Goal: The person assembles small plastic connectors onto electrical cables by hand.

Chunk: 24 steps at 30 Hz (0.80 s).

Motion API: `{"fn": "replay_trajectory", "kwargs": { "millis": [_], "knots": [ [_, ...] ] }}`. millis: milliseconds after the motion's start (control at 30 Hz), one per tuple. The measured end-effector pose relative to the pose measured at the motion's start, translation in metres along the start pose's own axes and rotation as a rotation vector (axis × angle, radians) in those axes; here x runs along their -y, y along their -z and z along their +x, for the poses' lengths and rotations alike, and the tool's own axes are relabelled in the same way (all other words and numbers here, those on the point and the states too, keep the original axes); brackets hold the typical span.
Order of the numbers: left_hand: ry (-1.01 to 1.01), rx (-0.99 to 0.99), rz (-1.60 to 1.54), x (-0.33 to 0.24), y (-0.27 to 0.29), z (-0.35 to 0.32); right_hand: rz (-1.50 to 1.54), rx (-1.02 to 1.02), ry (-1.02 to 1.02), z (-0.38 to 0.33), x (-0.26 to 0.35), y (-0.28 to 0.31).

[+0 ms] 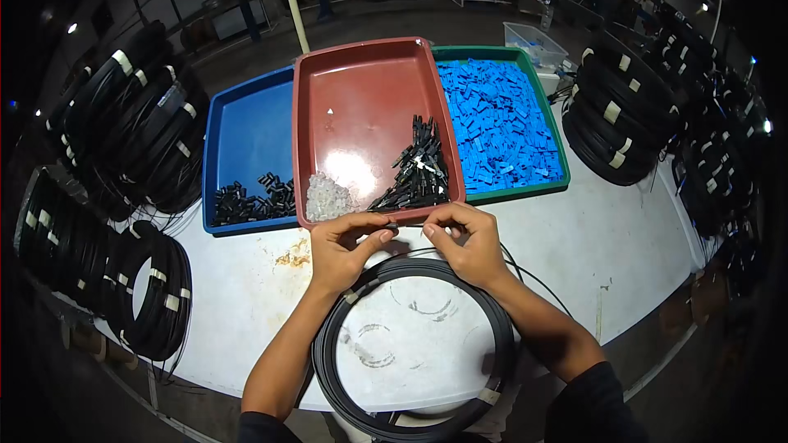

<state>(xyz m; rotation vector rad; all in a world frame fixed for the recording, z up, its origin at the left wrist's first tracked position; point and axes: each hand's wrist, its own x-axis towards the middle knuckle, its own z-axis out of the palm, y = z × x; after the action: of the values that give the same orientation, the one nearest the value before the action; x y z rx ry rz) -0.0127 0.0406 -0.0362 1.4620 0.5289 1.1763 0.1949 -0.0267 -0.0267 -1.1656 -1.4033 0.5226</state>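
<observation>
i saw a small black connector (391, 224) lying left-to-right, pinched between my left hand (345, 250) and right hand (466, 242), fingers nearly closed, above a black cable coil (414, 344).

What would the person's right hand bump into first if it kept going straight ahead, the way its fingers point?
Probably the near rim of the red tray, just beyond the right hand; depth is hard to judge.

A worn white table (624, 254) stands in a dim workshop with a dark concrete floor (386, 25). Small bright lamps (72, 28) glow at the edges, and a pale slanted pole (292, 2) rises behind.
</observation>
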Motion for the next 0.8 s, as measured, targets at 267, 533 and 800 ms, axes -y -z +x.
{"fn": "replay_trajectory", "kwargs": {
  "millis": [267, 533, 800],
  "knots": [
    [-0.026, 0.064, 0.215, -0.009, -0.006, -0.002, -0.117, 0.028, 0.047, -0.002, 0.014, 0.009],
    [-0.143, 0.051, 0.349, -0.008, -0.004, -0.001, -0.180, 0.045, 0.104, -0.004, 0.009, 0.007],
    [-0.277, 0.144, 0.469, -0.012, -0.010, 0.003, -0.318, 0.094, 0.325, -0.002, 0.012, 0.012]
  ]
}}
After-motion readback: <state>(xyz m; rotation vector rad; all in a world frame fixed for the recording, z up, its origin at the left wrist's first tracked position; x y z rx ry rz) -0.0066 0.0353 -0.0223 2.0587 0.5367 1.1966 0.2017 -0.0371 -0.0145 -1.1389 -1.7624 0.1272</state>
